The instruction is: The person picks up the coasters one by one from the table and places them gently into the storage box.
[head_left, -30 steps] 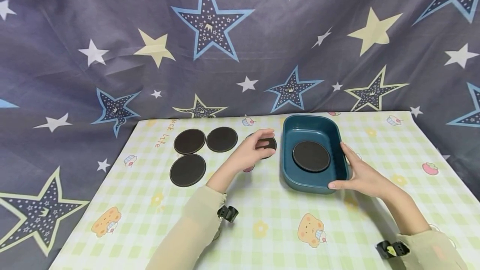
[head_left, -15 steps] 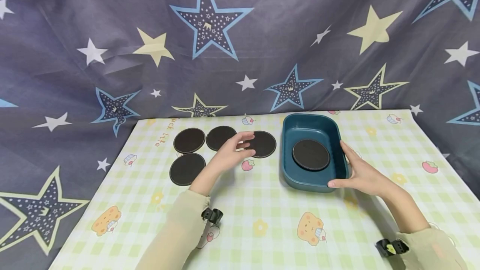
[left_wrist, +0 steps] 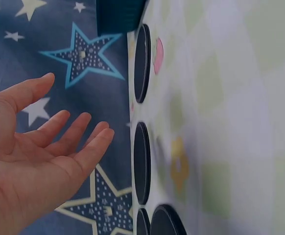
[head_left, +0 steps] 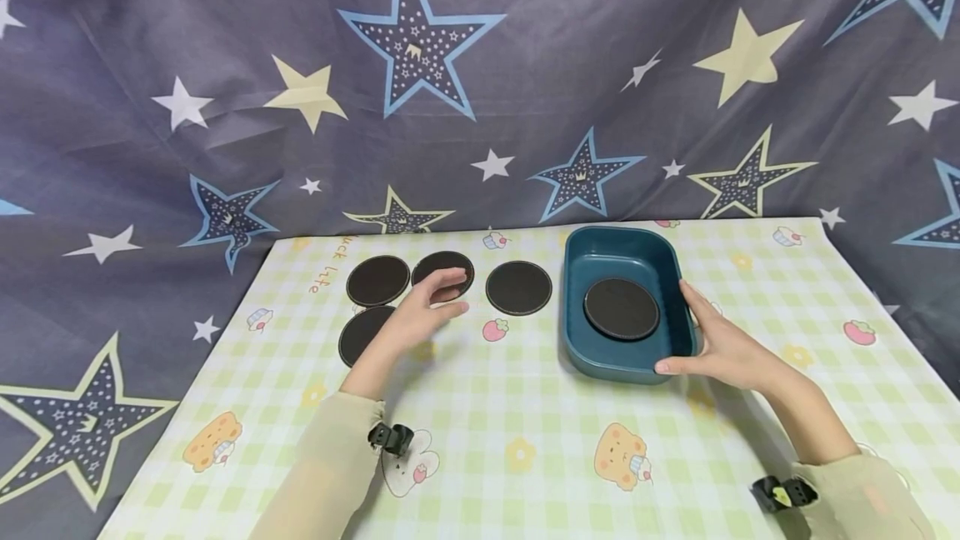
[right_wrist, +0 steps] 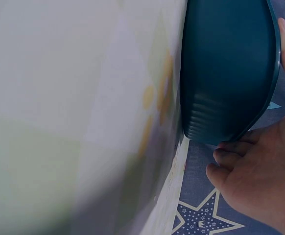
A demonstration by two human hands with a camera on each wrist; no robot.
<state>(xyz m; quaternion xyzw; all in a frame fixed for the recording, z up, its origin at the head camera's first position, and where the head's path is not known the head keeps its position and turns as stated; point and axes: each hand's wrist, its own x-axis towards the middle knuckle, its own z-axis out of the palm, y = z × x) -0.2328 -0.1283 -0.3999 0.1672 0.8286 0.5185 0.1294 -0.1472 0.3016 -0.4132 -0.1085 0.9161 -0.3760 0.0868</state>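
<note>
A round black stitched coaster point(head_left: 441, 262) lies flat at the frame's centre-left, partly behind the person's left hand point(head_left: 416, 319), whose loosely curved fingers and separated thumb hold nothing and look clear of the table. Thin and flat, it would probably lift best by an edge, thumb and fingertips on opposite sides, without nudging the upper-left coaster point(head_left: 378, 281) or the lower-left coaster point(head_left: 362, 336) close by. Right of centre lies a lone coaster point(head_left: 519, 288); beyond it stands a teal rounded rectangular tray point(head_left: 630, 247) with one coaster inside point(head_left: 622, 308). The right hand point(head_left: 727, 352) holds the tray's near right corner between thumb and fingers, a sensible brace if kept light, since pressing the rim might tip it. Beneath spreads a green-checked tablecloth point(head_left: 525, 407); a star-patterned curtain point(head_left: 510, 73) fills the upper frame.
</note>
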